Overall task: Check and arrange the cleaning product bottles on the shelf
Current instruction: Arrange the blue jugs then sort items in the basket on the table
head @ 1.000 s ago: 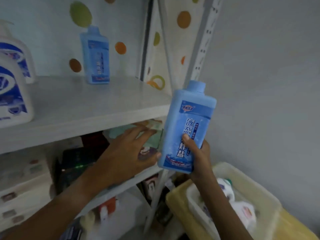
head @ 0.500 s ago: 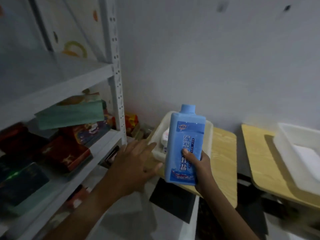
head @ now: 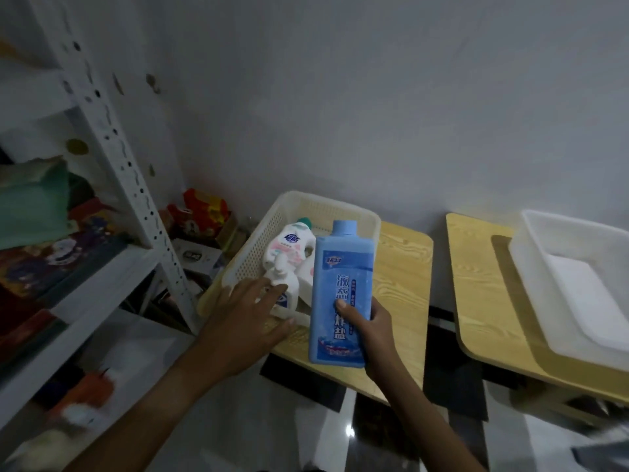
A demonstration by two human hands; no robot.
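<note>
Swung right and down since a moment ago, away from the shelf and onto the basket, now close and in full sight. Blue bottle held upright in the right hand, fingers wrapped behind, thumb pressed across the front label, cap up. Hanging in front of the basket's near right corner, above the wooden table, well off the shelf. Left hand reaching in over the basket's near rim, fingers spread and nearly straight, gripping nothing. Fingertips right at a white pump bottle lying inside; touching or just short, cannot tell. Behind that, a white and pink bottle with a green cap, tilted toward the basket's back wall. Something white between the two and the blue bottle, mostly hidden. Basket pale yellow, perforated walls, sitting on the left end of the table against the grey wall. Further right, across a dark gap, a second wooden table carrying a white tray. Far left, the white slotted shelf post, with dark boxes and a green packet on the boards, all rather blurred. Red and yellow packages tucked in the corner between shelf post and basket.
</note>
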